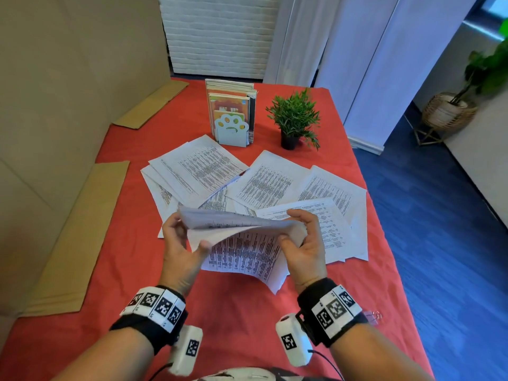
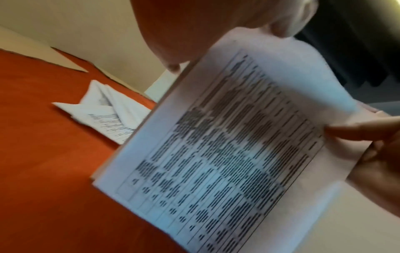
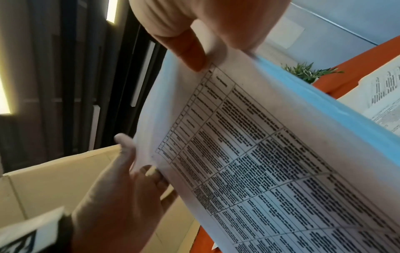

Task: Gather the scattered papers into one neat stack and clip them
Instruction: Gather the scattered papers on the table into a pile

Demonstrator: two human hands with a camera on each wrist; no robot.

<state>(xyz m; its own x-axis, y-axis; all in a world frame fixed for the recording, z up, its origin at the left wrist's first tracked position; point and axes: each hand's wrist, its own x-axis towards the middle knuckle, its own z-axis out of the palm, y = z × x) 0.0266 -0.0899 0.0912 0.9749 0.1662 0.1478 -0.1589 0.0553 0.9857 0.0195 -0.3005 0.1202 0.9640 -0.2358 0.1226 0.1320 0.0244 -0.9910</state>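
Both hands hold a small bunch of printed sheets [image 1: 242, 243] above the red table, bent into an arch. My left hand [image 1: 181, 237] grips its left edge, thumb on the near side. My right hand [image 1: 302, 235] grips the right edge, with the thumb pressed on the printed face. The left wrist view shows the held sheets [image 2: 227, 145] close up, as does the right wrist view [image 3: 270, 154]. More printed papers [image 1: 203, 169] lie fanned and overlapping on the table beyond the hands, others [image 1: 332, 193] to the right. A pink binder clip [image 1: 373, 317] lies by my right wrist.
A paw-shaped bookend with books [image 1: 232, 116] and a small potted plant [image 1: 295, 119] stand at the far side of the red table [image 1: 132, 215]. Cardboard flaps [image 1: 74, 237] lie along the left edge. The table's right edge drops to blue floor [image 1: 445, 243].
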